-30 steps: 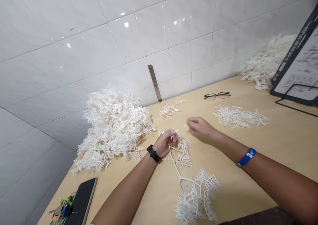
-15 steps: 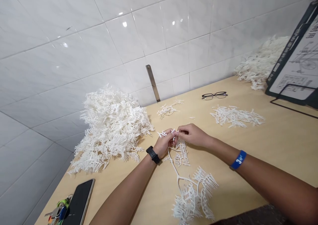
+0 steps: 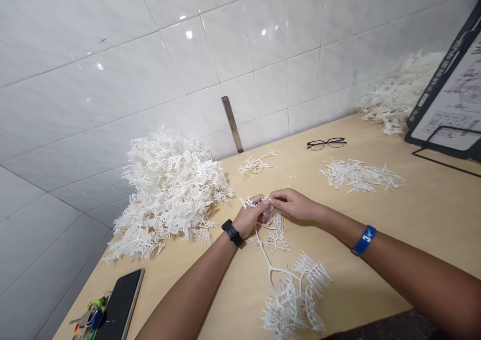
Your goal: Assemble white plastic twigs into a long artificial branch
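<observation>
A white plastic branch with comb-like sprigs lies on the wooden table, its stem running up to my hands. My left hand, a black watch at the wrist, is closed around the branch's upper end. My right hand, a blue band on its wrist, pinches a small sprig at that same end, touching the left fingers. A big heap of white branches lies just left of my hands, against the tiled wall.
A flat pile of small sprigs lies to the right, a lone sprig and glasses behind. Another white heap and a leaning printed board stand far right. A phone and keys lie near left.
My right hand came back from the table's middle to meet the left hand at the branch's top, and now pinches there. The left hand has kept its hold.
</observation>
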{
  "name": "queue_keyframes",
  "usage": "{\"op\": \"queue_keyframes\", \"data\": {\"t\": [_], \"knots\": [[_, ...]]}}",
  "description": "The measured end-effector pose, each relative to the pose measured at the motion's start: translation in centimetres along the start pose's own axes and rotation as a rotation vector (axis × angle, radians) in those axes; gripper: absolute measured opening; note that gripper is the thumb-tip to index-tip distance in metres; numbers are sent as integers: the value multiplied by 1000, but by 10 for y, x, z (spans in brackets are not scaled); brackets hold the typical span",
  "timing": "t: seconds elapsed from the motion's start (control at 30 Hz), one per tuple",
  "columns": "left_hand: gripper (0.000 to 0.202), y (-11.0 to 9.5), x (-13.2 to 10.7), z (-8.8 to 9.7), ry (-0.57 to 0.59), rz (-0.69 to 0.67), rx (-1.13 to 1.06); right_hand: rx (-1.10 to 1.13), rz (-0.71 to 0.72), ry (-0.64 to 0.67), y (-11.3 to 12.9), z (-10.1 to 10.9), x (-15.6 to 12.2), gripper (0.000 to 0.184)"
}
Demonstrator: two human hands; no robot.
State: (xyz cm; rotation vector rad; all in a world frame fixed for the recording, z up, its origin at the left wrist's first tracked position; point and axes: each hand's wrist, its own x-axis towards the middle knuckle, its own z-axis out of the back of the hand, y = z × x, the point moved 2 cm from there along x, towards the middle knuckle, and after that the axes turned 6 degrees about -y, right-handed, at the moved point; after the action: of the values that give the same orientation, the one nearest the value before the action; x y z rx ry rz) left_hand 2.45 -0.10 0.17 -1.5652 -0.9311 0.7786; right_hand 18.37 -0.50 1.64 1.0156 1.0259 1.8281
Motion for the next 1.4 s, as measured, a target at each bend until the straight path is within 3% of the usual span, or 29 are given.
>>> {"op": "queue_keyframes", "data": {"t": [0.27,0.83,0.9,1.0,1.1,1.2,1.3,1.4], "knots": [[35,0,1,3,-1,40,-8,187,-110,136,0,-5,0,49],[38,-4,-1,3,104,119,-180,212,-84,289,3,-2,-4,41],[36,-5,-1,4,107,130,-227,141,-69,229,1,1,-2,37],[33,-7,0,4,91,145,-288,-171,-64,-44,-6,17,3,34],[33,-9,1,4,55,151,-303,-472,-177,-259,-17,37,6,38],[34,-9,1,2,50,150,-292,-502,-249,-297,-23,45,7,46],[35,-7,1,1,52,140,-255,-342,-143,-277,-16,36,6,49],[39,-5,1,0,49,130,-207,-181,-18,-145,-3,17,2,39]]}}
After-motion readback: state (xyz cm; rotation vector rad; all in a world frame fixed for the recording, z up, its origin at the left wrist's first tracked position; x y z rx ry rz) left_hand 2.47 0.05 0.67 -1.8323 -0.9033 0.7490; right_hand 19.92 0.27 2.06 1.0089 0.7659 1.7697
